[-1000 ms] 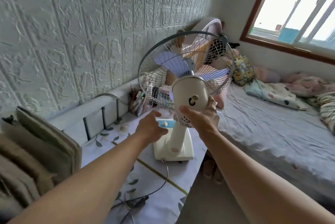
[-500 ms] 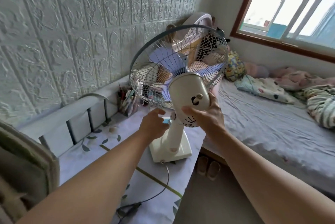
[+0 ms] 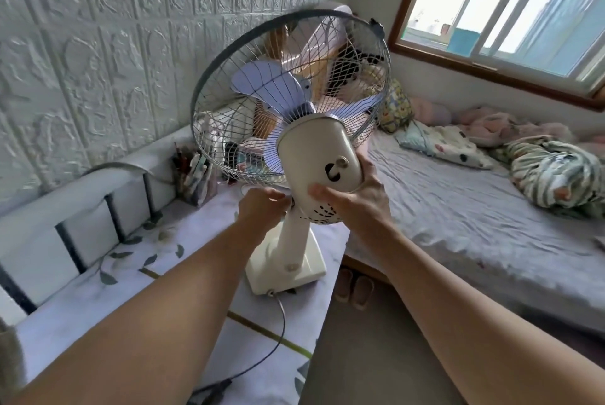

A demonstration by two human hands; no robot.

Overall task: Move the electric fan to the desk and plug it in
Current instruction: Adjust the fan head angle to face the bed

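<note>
Two bare forearms are seen entering from the lower edge. No sleeve, watch or ring is worn on either. The left hand [image 3: 262, 211] and right hand [image 3: 357, 198] are ungloved; the nails are trimmed short.

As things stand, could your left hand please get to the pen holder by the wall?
Probably yes: the left hand is at the fan's neck, and the pen holder stands just beyond, with bare desk between.

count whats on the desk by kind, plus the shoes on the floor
electric fan: 1
power cord: 1
pen holder: 1
slippers: 2
total: 5
</note>
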